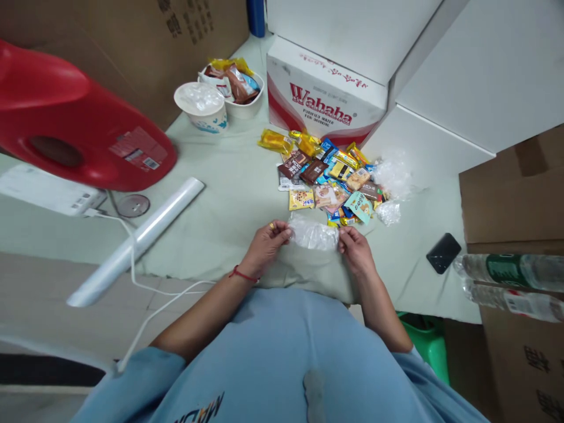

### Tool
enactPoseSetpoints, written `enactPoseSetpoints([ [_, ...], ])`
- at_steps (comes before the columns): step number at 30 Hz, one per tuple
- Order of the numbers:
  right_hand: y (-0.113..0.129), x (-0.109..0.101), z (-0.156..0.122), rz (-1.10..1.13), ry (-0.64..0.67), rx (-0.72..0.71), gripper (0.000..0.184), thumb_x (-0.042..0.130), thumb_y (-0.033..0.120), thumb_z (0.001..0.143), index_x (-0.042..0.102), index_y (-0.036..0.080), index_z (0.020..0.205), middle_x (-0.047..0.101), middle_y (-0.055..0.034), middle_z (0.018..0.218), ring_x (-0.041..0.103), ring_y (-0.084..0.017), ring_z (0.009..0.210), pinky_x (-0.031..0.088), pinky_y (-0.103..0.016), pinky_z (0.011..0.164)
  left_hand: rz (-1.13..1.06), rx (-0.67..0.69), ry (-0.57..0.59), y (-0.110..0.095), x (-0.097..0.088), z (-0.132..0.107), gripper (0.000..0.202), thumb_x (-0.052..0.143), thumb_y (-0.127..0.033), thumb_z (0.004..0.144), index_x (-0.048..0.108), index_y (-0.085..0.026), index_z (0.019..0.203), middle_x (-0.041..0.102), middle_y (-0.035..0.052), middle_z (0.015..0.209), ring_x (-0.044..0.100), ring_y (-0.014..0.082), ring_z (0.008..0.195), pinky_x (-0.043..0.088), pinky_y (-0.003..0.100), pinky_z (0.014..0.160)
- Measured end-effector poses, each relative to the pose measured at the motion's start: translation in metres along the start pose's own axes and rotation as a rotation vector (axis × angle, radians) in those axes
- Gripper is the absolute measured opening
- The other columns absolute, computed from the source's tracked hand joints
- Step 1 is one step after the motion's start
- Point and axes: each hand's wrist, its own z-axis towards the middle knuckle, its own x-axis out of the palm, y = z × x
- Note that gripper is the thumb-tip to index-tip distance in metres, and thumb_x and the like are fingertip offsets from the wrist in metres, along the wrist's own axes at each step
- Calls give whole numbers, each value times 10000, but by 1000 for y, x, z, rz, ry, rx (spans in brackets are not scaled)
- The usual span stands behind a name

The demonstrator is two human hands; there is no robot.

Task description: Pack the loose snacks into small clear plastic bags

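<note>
Left hand [265,239]: fingers pinching one end of a clear plastic piece [315,233].
Right hand [355,245]: fingers pinching its other end.
Clear plastic piece: stretched between both hands, near the front of the desk [220,158]; apparently nothing inside yet.
Snack packets [339,171]: just beyond, heaped loose, seemingly left to handle.
Far tub [248,110]: already holds packets.

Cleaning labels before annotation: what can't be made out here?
All in the head view:
Crumpled clear plastic: pinched ends hidden by left hand and right hand.
Colourful wrapped-snack heap: lower layers hidden by packets on top.
Blue-patterned white paper bowl: contents hidden by translucent film.
Red plastic jug: cut off by left edge.
Clear green-labelled plastic bottle: cut off by right edge.
</note>
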Motion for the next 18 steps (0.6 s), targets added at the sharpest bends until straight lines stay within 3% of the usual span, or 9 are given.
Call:
enactPoseSetpoints([
  [3, -2, 0, -3, -278, -119, -298, 394, 656, 617, 933, 687, 228, 983, 669, -23, 882, 569, -160, 753, 497, -290, 700, 11, -9, 31, 0, 4, -4, 494, 920, -563, 620, 679, -193, 844, 661, -7, 794, 570, 134, 746, 491, 272, 731],
  [6, -6, 10, -1, -552, -2, -491, 447, 755, 521, 886, 699, 240, 1230, 702, -95, 1152, 622, -239, 1000, 527, -364, 855, 28, 7, 90, 0, 9, -8, 383, 899, -455, 641, 694, -192, 830, 659, -11, 778, 561, 131, 741, 475, 270, 746],
  [8, -9, 18, 4, -674, 134, -551, 377, 774, 401, 874, 724, 225, 1204, 710, -102, 1101, 636, -243, 961, 533, -367, 843, 62, 20, 89, -1, 9, -10, 315, 880, -369, 618, 694, -192, 800, 651, -17, 758, 559, 134, 742, 467, 267, 745],
  [10, -12, 25, 9, -744, 216, -606, 194, 662, 291, 947, 759, 214, 1096, 715, -95, 1007, 647, -227, 900, 535, -361, 834, 89, 20, 58, -3, 6, -10, 268, 842, -326, 597, 683, -195, 769, 646, -14, 756, 567, 148, 755, 468, 267, 725],
  [14, -11, 32, 12, -859, 236, -813, 286, 522, 221, 1013, 806, 235, 1043, 740, -111, 1061, 643, -247, 963, 528, -391, 872, 94, -41, 53, -5, 2, -9, 315, 738, -479, 731, 704, -200, 874, 714, 28, 895, 637, 192, 832, 505, 297, 723],
  [18, -5, 28, 6, -835, 250, -891, 311, 516, 255, 1042, 826, 286, 1050, 754, -92, 1194, 651, -237, 982, 540, -411, 896, 283, 20, 23, -3, 5, -6, 408, 810, -577, 737, 664, -199, 786, 670, 3, 758, 602, 172, 764, 492, 293, 738],
])
